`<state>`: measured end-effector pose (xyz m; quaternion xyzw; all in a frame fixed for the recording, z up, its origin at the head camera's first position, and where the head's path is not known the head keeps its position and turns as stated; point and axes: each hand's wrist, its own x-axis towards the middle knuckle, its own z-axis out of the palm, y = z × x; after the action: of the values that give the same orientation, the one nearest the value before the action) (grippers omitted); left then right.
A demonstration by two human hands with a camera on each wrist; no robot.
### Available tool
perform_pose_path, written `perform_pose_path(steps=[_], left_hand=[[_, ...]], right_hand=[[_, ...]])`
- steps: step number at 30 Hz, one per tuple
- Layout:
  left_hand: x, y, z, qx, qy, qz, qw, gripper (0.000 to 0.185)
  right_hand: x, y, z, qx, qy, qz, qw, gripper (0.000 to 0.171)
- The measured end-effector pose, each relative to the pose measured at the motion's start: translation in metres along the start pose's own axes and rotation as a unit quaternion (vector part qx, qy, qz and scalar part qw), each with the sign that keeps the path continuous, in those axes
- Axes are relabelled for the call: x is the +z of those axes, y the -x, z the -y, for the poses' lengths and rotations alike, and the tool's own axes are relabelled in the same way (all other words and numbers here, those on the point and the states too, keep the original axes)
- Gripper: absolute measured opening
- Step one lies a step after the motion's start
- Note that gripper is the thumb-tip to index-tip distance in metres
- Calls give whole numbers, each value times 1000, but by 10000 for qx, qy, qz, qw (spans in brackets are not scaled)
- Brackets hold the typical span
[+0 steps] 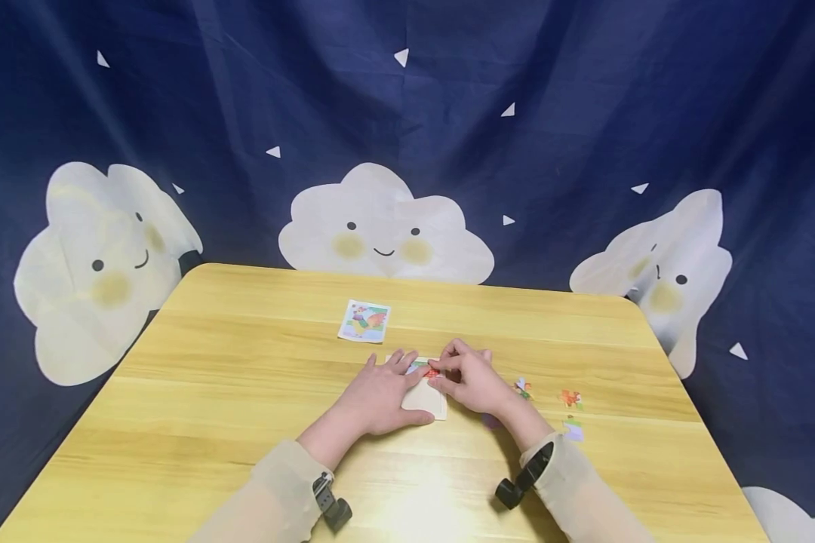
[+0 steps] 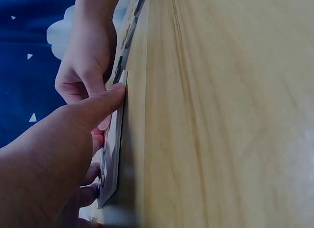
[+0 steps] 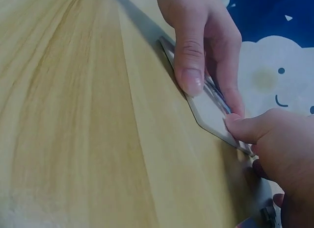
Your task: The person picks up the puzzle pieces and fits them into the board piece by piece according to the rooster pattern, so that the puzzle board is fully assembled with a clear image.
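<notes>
Steadying puzzle board (image 1: 426,398) flat on desk (image 1: 244,362), mid-front: being done by left hand (image 1: 379,395), fingers spread straight, pressing down. Red piece (image 1: 432,372) being pinched by right hand (image 1: 469,379) at board's far edge, probably over its slot; view too small for certainty. Piece being best lowered flat, edges aligned, light pressure only. Loose pieces (image 1: 570,400) being kept well right; reference card (image 1: 364,321) lying behind board.
</notes>
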<state>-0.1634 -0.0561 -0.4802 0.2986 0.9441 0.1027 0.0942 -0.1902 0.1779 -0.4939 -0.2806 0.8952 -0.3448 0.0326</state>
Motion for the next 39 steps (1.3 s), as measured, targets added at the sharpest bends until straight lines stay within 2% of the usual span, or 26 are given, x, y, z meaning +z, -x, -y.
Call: perform_pose_path(steps=[6,9,16,23,33,39], left_hand=[[-3,2,0,60,-69,-11,10000,93],[-4,5,3,109,79,-37,9999,93],[-3,19,23,174,278,-149,9994,93],[-6,30,38,154,402,-105,9990,93],[-5,28,39,72,458,11,9989,95],[-4,28,41,55,507,-21,9987,96]], right_hand=[[0,-1,-1,65,33,34,10000,37],[1,-1,-2,76,91,48,9999,38],[1,-1,-2,68,186,80,9998,39],[1,2,-1,17,150,59,9999,40],[-1,3,-2,17,257,187,9995,41],[-12,7,0,-93,-126,131,9998,41]])
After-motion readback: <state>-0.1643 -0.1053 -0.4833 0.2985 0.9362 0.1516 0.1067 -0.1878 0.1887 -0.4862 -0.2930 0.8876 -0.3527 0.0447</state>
